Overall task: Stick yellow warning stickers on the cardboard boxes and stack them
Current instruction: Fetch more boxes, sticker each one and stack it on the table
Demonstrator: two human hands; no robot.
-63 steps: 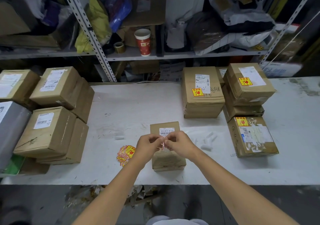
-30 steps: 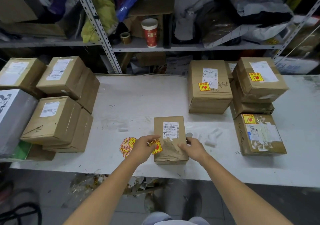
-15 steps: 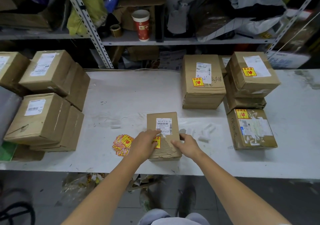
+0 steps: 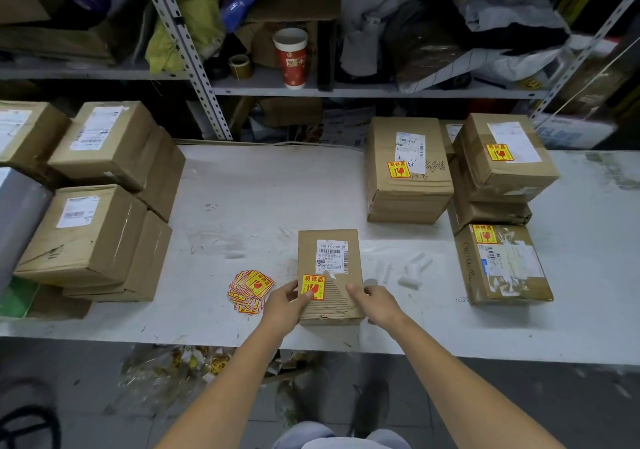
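A small cardboard box lies flat near the front edge of the white table. It carries a white shipping label and a yellow warning sticker on its lower left. My left hand grips the box's left side, thumb on the sticker's bottom edge. My right hand holds the box's right side, thumb on top. A loose pile of yellow stickers lies just left of the box.
Stickered boxes stand at the right: one stack, a taller stack and a flat box. Several boxes without stickers are piled at the left. White backing scraps lie right of the small box. Cluttered shelves stand behind.
The sticker, peeled between both hands over the box, was laid on its lower left and pressed by my left hand. Both hands now grip the box's sides.
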